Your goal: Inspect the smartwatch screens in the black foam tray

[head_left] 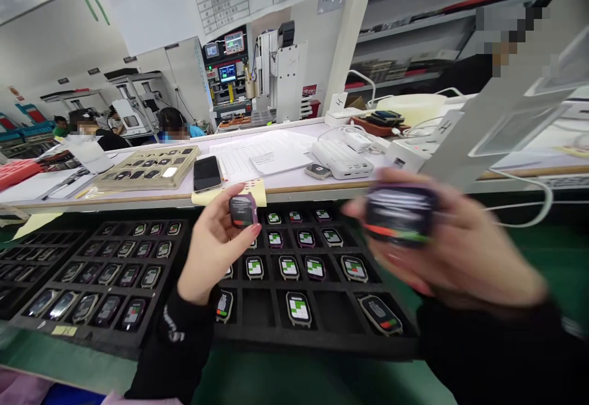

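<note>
My left hand [216, 248] is raised above a black compartment tray [317, 340] and pinches a small smartwatch body with a purple rim [243, 210] between thumb and fingers. My right hand [453, 251] is blurred by motion and closed around another watch body [399, 215] with a dark screen showing red and green. The tray under my hands holds several watch bodies with lit green-and-white screens [299, 307]. A second black tray [110, 282] to the left carries several watch bodies, most with dark screens.
A raised white shelf [285, 181] behind the trays carries a phone [207, 173], papers, a power bank [341, 159], cables and a beige tray [147, 169]. A grey stand [488, 123] rises at right. Other people sit at the far left. Green mat under the trays.
</note>
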Demonstrator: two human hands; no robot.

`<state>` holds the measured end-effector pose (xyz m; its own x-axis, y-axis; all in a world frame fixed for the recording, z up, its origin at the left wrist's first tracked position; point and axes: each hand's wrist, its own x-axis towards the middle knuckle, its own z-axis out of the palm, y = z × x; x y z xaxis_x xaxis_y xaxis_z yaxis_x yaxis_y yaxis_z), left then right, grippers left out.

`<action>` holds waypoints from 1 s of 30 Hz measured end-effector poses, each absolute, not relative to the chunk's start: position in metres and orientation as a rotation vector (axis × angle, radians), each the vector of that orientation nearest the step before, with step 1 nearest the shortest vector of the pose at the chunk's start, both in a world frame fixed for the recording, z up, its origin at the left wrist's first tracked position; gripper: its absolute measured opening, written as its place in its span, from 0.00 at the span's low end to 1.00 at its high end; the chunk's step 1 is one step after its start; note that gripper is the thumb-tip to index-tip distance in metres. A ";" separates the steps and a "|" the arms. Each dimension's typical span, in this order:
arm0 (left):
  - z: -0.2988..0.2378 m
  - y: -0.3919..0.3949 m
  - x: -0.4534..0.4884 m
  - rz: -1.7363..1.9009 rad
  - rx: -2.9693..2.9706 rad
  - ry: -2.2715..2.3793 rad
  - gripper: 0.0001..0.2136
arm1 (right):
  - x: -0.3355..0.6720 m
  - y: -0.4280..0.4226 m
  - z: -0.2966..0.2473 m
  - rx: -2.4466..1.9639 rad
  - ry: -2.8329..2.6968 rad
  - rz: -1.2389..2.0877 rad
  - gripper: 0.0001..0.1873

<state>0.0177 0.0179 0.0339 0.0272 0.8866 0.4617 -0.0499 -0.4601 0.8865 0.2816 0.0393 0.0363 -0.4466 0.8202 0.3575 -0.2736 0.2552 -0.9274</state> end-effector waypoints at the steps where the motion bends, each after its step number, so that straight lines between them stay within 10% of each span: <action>1: 0.028 0.028 0.026 1.532 1.496 0.910 0.23 | 0.273 0.047 0.034 -0.505 -1.527 1.417 0.26; 30: -0.039 0.055 0.044 1.283 1.445 1.028 0.19 | 0.221 0.106 -0.056 -0.743 -1.303 1.594 0.23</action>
